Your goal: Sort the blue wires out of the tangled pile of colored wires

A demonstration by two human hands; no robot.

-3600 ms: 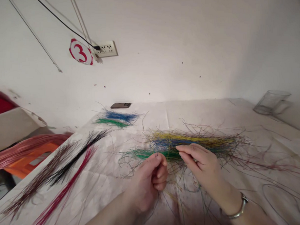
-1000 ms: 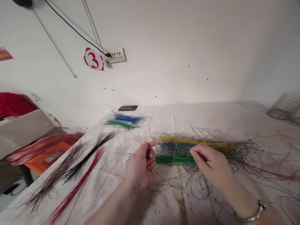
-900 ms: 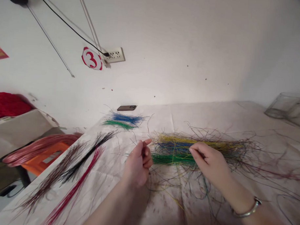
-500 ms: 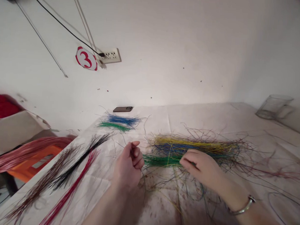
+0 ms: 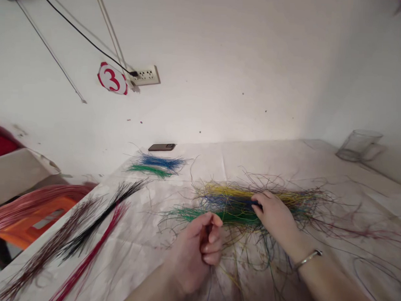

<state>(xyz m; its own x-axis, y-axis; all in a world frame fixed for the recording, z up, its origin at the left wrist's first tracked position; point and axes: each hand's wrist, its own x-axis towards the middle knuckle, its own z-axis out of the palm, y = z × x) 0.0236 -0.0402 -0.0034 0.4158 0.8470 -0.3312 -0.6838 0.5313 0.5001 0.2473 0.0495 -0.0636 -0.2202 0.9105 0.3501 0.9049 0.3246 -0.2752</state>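
Observation:
A tangled pile of thin wires in yellow [image 5: 215, 189], blue [image 5: 215, 200] and green [image 5: 237, 217] bands lies across the tablecloth in front of me. My right hand [image 5: 277, 217] reaches over the pile from the right, its thumb and fingers pinching at the blue wires. My left hand [image 5: 198, 251] is nearer to me, just in front of the green wires, with its fingers curled in. Whether a fine strand is inside that curl I cannot make out. Loose strands trail over the cloth between and below my hands.
At left lie bundles of brown [image 5: 59, 237], black [image 5: 102, 217] and red wires [image 5: 94, 254]. Small blue [image 5: 162, 162] and green bundles [image 5: 150, 170] lie behind, near a phone [image 5: 161, 147]. A glass mug [image 5: 358, 145] stands back right. Pink wires [image 5: 44, 202] rest over an orange stool [image 5: 36, 221].
My left hand has moved right and toward me, uncovering the left ends of the green wires. My right hand has shifted slightly right and away, from the green wires to the blue.

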